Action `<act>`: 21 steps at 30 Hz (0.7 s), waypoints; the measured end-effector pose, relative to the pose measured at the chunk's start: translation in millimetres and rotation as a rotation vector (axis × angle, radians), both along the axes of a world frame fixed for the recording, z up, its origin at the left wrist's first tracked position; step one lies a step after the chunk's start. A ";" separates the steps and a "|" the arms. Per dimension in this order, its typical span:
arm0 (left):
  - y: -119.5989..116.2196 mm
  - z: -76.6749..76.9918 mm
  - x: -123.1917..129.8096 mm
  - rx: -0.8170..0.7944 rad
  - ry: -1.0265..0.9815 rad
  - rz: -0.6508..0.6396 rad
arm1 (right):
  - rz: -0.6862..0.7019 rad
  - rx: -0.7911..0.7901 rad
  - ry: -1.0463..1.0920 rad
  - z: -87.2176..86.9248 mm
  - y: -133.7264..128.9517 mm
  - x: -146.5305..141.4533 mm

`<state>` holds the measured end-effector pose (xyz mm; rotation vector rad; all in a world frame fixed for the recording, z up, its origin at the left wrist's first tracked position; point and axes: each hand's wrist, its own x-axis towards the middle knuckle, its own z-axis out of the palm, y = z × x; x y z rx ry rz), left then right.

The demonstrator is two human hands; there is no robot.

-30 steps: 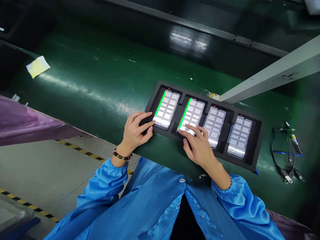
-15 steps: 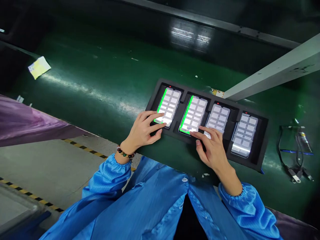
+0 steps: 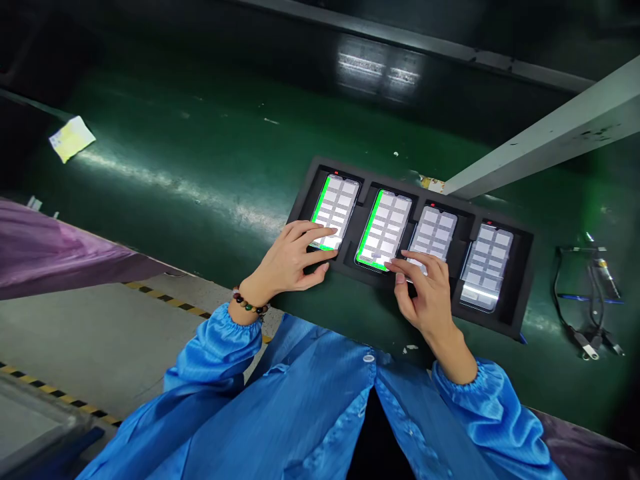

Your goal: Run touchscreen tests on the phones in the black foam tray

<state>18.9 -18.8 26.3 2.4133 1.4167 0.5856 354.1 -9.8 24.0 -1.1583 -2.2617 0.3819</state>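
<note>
Several phones with lit screens lie in separate recesses of a black foam tray [image 3: 517,280]. My left hand [image 3: 300,257] is open, its fingers spread over the lower part of the leftmost phone [image 3: 337,203], which has a green strip along its left and bottom edges. My right hand [image 3: 423,287] is open too, fingertips at the lower right corner of the second phone [image 3: 387,220], also edged in green. That hand partly covers the bottom of the third phone [image 3: 434,233]. The rightmost phone [image 3: 487,263] shows a grey-white grid and is untouched.
Cables with plugs [image 3: 587,343] and a blue pen [image 3: 590,299] lie on the green table [image 3: 200,160] at the right. A pale post [image 3: 540,140] stands behind the tray. A yellow and white paper [image 3: 73,139] is at the far left.
My left fingertips have slid slightly right across the leftmost phone. My right hand has shifted a little, its fingers more bent near the second phone's corner. The view has moved slightly.
</note>
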 end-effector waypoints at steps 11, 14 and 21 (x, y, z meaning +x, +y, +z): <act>7.6 3.2 -8.9 -0.038 0.030 -0.051 | -0.018 -0.032 -0.004 -0.5 0.5 -1.4; 19.6 4.8 -8.3 -0.030 0.049 -0.037 | -0.090 -0.078 -0.046 4.1 4.1 -5.6; 53.7 5.6 -8.2 -0.062 0.055 -0.048 | -0.168 -0.153 -0.161 8.1 23.4 -8.6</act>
